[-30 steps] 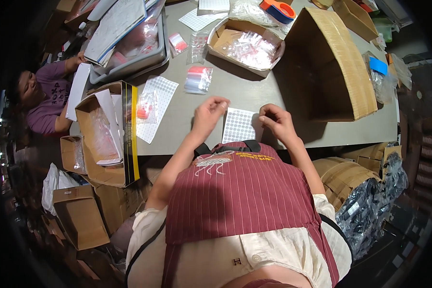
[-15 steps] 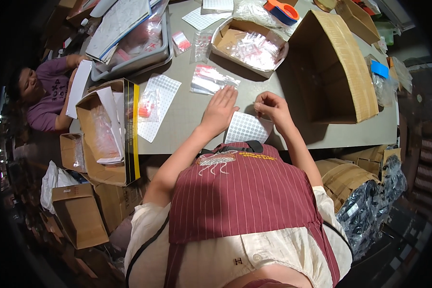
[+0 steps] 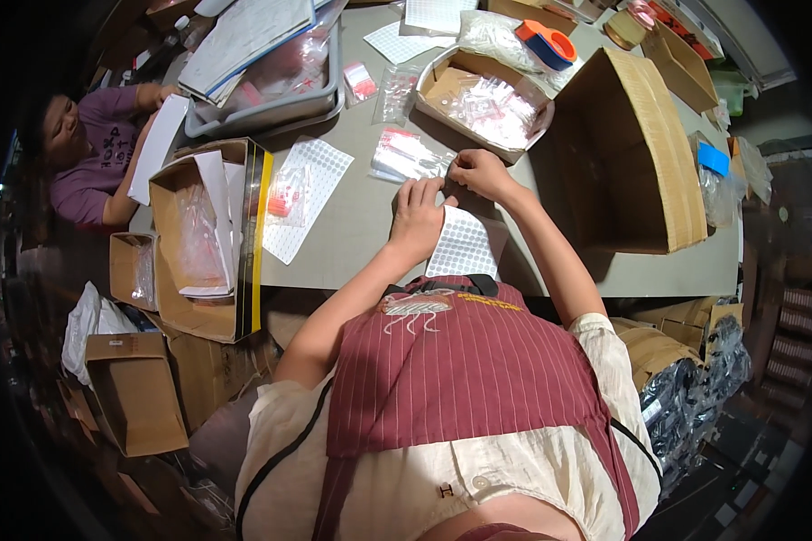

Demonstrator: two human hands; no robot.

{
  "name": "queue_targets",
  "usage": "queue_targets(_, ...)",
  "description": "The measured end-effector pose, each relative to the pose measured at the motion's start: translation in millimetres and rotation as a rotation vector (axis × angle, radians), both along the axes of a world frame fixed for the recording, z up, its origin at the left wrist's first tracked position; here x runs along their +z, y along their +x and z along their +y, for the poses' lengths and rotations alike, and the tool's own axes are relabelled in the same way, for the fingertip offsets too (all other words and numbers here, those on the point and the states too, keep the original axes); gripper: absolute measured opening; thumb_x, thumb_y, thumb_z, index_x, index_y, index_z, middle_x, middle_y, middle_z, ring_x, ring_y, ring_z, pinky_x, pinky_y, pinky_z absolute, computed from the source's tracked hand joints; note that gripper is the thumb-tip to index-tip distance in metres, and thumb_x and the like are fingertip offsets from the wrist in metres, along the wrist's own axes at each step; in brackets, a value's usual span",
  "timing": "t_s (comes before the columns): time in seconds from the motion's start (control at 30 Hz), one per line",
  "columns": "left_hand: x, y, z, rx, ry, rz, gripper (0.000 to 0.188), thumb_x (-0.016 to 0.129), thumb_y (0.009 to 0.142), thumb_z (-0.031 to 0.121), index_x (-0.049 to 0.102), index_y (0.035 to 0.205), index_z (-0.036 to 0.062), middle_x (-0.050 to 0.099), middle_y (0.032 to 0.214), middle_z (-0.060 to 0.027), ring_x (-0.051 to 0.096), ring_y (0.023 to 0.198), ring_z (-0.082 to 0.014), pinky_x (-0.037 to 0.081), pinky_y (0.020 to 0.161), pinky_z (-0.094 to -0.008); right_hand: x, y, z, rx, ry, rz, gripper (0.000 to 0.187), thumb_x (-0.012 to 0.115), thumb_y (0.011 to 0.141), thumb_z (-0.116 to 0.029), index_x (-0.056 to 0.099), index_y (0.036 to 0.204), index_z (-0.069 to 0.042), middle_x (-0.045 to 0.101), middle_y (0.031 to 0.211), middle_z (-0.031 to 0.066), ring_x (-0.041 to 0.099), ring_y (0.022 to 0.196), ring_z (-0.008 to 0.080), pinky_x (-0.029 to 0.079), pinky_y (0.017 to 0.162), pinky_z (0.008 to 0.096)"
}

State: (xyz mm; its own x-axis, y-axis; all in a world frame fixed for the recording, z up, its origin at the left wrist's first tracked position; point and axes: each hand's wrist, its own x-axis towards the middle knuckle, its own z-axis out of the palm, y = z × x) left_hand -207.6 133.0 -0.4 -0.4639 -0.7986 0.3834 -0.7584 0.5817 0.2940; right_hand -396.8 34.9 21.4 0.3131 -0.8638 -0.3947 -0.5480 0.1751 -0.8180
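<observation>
Beyond the dotted sheet (image 3: 465, 245), the curled right hand (image 3: 480, 174) has moved beside the outstretched left hand (image 3: 418, 219), apparently shifting work toward the plastic bags (image 3: 402, 155), though I cannot tell either's grip.

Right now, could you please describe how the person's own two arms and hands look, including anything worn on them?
The left hand and right hand are both bare: no gloves show. The forearms are uncovered too, with no watch or bracelet visible. Higher up, loose, wrinkled, cream-coloured cloth sleeves cover the upper arms.
</observation>
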Motion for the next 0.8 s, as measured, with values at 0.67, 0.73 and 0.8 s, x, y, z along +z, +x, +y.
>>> queue_targets(0.67,-5,0,15,-0.036,0.004,0.026,0.028,0.058,0.093,0.009,0.065,0.104,-0.0156,0.057,0.122,-0.0290,0.050,0.123,-0.0472,0.036,0.115,-0.0565,6,43,1,0.155,-0.416,0.059,0.018,0.069,0.078,-0.009,0.067,0.095,-0.002,0.072,0.091,0.0183,0.071,0.088,0.0388,0.056,0.078,0.0447)
queue_targets(0.73,-7,0,15,-0.028,0.012,0.031,0.026,0.058,0.092,0.008,0.067,0.103,-0.0144,0.057,0.120,-0.0295,0.051,0.121,-0.0477,0.035,0.117,-0.0567,7,48,5,0.265,-0.796,0.273,0.017,0.066,0.077,-0.005,0.062,0.093,-0.003,0.069,0.087,0.0191,0.070,0.086,0.0409,0.055,0.076,0.0492)
queue_targets(0.8,-9,0,14,-0.044,-0.014,0.035,0.023,0.058,0.091,0.007,0.067,0.099,-0.0127,0.057,0.118,-0.0284,0.052,0.120,-0.0471,0.033,0.119,-0.0569,6,49,3,0.276,-0.815,0.309,0.016,0.065,0.077,-0.005,0.061,0.092,-0.003,0.068,0.086,0.0192,0.070,0.084,0.0410,0.055,0.074,0.0496)
